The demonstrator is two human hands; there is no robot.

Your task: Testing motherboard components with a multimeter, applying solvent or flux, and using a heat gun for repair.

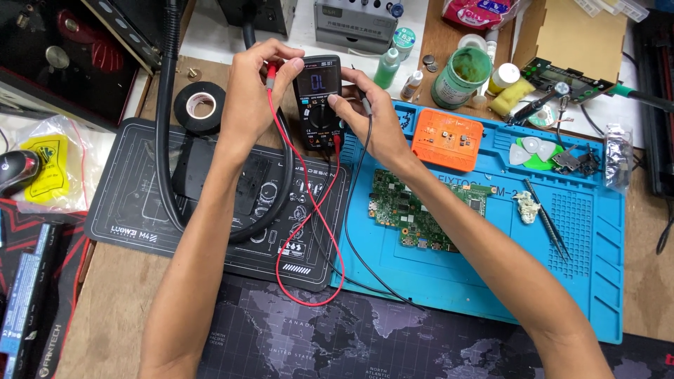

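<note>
Above the green circuit board (414, 207), our left hand (249, 91) pinches the red probe (271, 72) between closed fingers. Our right hand (365, 112) grips the black probe (366, 105), thumb on the multimeter (317, 98) dial.

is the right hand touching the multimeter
Touching. The head view shows the right hand with its thumb pressed on the dial of the black multimeter, no gap between them.

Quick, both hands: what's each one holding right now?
Left hand: closed on the red probe, beside the multimeter.
Right hand: holding the black probe, thumb on the multimeter dial.
</note>
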